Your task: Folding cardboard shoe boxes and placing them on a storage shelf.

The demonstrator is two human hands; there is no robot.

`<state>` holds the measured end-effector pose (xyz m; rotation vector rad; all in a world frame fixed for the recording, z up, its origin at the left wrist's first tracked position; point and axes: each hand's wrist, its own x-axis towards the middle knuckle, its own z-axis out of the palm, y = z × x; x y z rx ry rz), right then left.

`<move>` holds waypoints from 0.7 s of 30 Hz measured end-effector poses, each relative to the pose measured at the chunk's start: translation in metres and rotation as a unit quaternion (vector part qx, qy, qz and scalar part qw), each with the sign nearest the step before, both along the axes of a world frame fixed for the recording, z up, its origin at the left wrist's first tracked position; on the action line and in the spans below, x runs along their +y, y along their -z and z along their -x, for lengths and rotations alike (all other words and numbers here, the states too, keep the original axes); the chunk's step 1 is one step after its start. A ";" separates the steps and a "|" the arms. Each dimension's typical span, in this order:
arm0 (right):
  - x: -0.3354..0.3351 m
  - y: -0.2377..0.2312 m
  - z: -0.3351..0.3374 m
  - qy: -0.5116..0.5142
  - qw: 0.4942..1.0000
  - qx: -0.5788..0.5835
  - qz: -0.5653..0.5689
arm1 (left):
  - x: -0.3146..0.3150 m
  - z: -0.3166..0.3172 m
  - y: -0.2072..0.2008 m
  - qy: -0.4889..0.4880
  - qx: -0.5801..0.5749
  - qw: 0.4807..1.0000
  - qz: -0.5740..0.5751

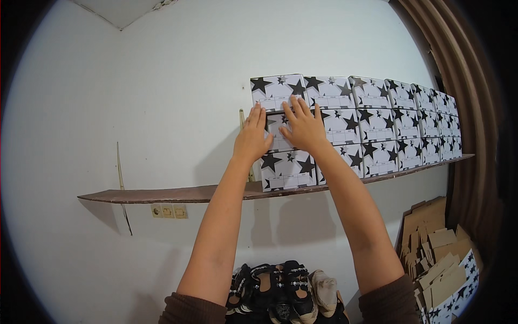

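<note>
White shoe boxes printed with black and grey stars stand in three rows on a wall shelf (pixel 216 193). At the left end of the middle row, a shaded box (pixel 277 141) sits between my hands, under the top-row box (pixel 270 89) and over the bottom-row box (pixel 288 170). My left hand (pixel 252 135) lies along its left side, fingers straight and pointing up. Over its right front part, my right hand (pixel 305 127) is spread, with fingertips reaching the lower edge of the box above. Neither hand grasps anything. My right hand hides part of the neighbouring boxes.
Beneath the shelf are a wall socket with switches (pixel 169 211) and several black and pale shoes (pixel 291 289). Flattened cardboard (pixel 440 259) leans in the lower right corner. A brown curtain (pixel 472 124) hangs right of the boxes. A thin metal bracket (pixel 120 167) holds the shelf's left part.
</note>
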<state>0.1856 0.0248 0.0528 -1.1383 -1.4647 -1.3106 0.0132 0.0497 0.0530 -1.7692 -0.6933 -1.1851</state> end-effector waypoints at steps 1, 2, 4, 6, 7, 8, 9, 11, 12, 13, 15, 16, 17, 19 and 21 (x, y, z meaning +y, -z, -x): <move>0.006 0.005 0.002 -0.001 1.000 -0.001 0.001 | 0.005 0.000 0.002 -0.001 -0.001 1.000 0.001; 0.011 0.009 0.004 -0.003 1.000 0.003 -0.022 | 0.010 0.001 0.004 0.009 -0.004 1.000 0.003; 0.022 0.015 0.000 0.002 0.999 0.010 -0.041 | 0.014 -0.004 0.007 0.024 -0.004 1.000 0.009; 0.027 0.016 -0.003 0.014 1.000 0.017 -0.015 | 0.017 -0.006 0.007 -0.032 0.019 0.997 0.066; 0.028 0.017 -0.003 0.014 1.000 0.018 -0.014 | 0.017 -0.005 0.009 -0.032 0.019 0.997 0.067; 0.029 0.019 -0.002 0.008 1.000 0.020 -0.012 | 0.018 -0.005 0.012 -0.026 0.014 0.998 0.057; 0.028 0.021 -0.001 0.003 1.000 0.024 -0.009 | 0.017 -0.004 0.015 -0.021 0.009 0.999 0.047; 0.023 0.021 -0.002 0.017 1.000 0.020 0.003 | 0.014 -0.004 0.018 -0.036 0.015 0.998 0.052; 0.020 0.022 -0.002 0.030 0.999 0.015 0.013 | 0.012 -0.003 0.021 -0.053 0.019 0.997 0.056; 0.016 0.026 -0.002 0.033 0.999 0.014 0.016 | 0.012 -0.002 0.025 -0.049 0.018 0.997 0.059; 0.007 0.036 -0.003 0.029 0.997 0.006 0.065 | 0.008 -0.002 0.037 -0.038 0.004 0.996 0.082; 0.003 0.044 -0.008 -0.002 0.997 0.012 0.074 | 0.003 -0.006 0.045 -0.026 0.004 0.996 0.083; -0.002 0.057 -0.011 0.012 0.997 0.012 0.075 | -0.005 -0.010 0.057 -0.076 0.006 0.993 0.088; -0.021 0.078 -0.014 -0.023 0.987 -0.006 0.161 | -0.024 -0.018 0.072 -0.114 0.002 0.990 0.086; -0.055 0.099 -0.012 0.027 0.978 -0.041 0.204 | -0.042 -0.024 0.088 -0.120 -0.022 0.982 0.142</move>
